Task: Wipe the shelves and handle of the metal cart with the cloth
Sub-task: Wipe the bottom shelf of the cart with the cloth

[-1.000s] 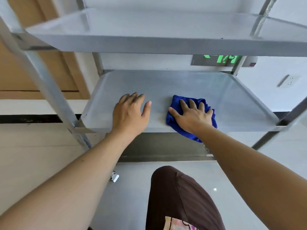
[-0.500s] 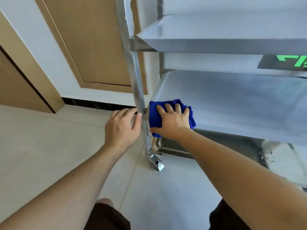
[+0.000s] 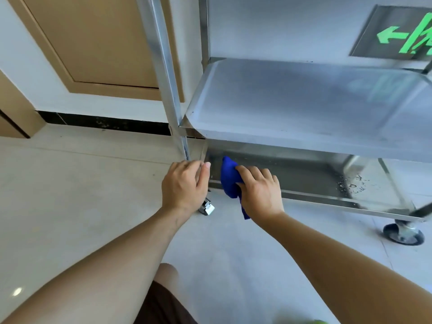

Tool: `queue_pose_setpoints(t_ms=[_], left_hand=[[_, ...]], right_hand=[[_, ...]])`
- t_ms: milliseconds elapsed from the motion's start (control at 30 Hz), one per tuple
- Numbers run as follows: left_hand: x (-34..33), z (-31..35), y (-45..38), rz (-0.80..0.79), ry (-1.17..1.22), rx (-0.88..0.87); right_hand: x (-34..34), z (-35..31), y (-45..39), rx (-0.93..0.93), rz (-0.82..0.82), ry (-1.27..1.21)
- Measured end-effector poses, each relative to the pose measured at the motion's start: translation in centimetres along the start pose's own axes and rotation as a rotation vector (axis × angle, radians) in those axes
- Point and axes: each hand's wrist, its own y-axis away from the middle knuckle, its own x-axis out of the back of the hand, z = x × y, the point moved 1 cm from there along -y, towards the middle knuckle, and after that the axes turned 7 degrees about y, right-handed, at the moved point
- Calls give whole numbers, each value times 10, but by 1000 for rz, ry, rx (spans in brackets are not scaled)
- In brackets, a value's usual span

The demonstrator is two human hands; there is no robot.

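Head view: the cart (image 3: 304, 108) stands on a pale tiled floor (image 3: 70, 195) against a white wall, with a tan door (image 3: 98, 40) to its left. The right hand (image 3: 259, 190) grips the blue cloth (image 3: 229, 177), fingers curled over it, and holds it at the front left corner of the bottom shelf (image 3: 292, 176); a tail of cloth hangs down below the shelf's front lip. The left hand (image 3: 184, 185) is just beside it, fingers bent around the lower end of the front left post (image 3: 168, 85), just above the left caster (image 3: 207, 208). The two hands are near each other but apart. The middle shelf (image 3: 315, 106) sits above both hands, dull and bare. Small dark specks lie toward the right of the bottom shelf. A second caster (image 3: 403, 233) shows at the right. A green arrow sign (image 3: 397, 36) sits on the wall behind the cart. A knee in brown cloth (image 3: 163, 302) shows at the bottom edge.
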Motion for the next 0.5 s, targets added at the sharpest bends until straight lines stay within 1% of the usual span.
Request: queue_pose_setpoints(t_ms=[67,167,267,367,400,433,500], left_hand=[[-19,-5,8,-33,3,11],[-43,-14,20,-47,12,44],[-59,-27,29,-62,21,66],[-72,-42,31,-57,19,33],[-77,-46,29,-45,24,18],[-82,-50,28,-33,33,6],[-90,-55,27,-30,55,-4]], right_hand=[[-14,15,7,-15,-65,-28],[-27,33,6,16,-139,-81],[-29,46,-7,41,-123,-135],[-43,53,-28,82,-90,-133],[-53,53,-34,88,-118,-102],[-66,52,-39,91,-183,-58],[-97,46,-37,106,-380,40]])
